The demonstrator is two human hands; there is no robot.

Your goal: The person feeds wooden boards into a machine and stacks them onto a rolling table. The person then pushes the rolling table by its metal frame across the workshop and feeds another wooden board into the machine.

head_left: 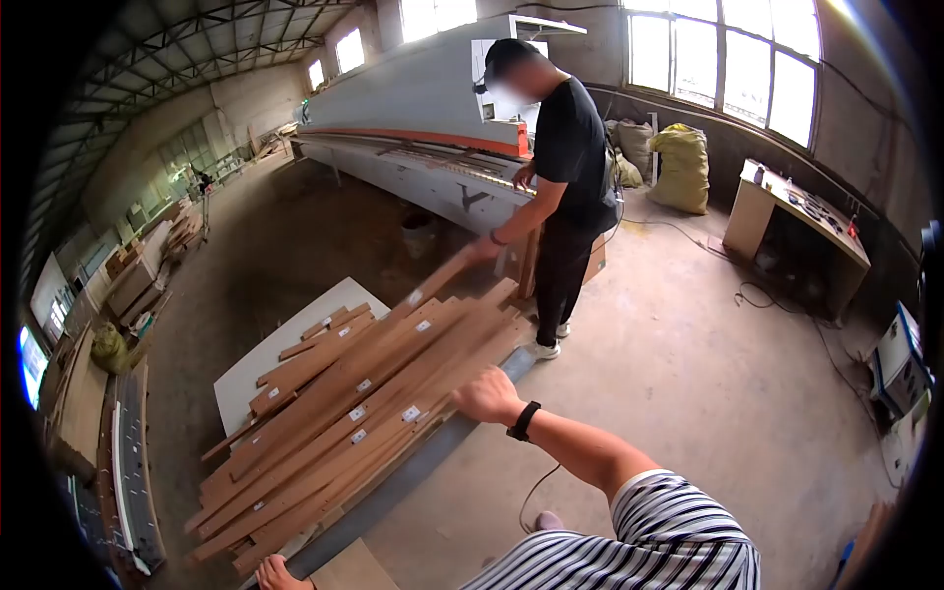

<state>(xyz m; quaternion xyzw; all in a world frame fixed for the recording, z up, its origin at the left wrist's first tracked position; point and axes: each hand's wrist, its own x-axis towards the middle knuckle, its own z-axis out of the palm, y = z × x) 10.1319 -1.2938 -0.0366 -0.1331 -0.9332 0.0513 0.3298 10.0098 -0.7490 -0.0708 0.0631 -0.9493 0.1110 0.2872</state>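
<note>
My right hand, with a black band at the wrist, is closed at the near edge of a pile of long brown wooden boards. Its fingers wrap the edge of one board there, partly blurred. At the bottom edge of the view, my left hand is partly cut off, its fingers curled beside the near end of a grey beam; what they grip is hidden. Small white labels stick to several boards. Across the pile, another person holds the far end of a blurred brown board.
A white panel lies beneath the boards. A long grey machine with an orange strip stands behind. To the right are yellow sacks, a desk with tools, and cables on the floor. A light panel lies near my left hand.
</note>
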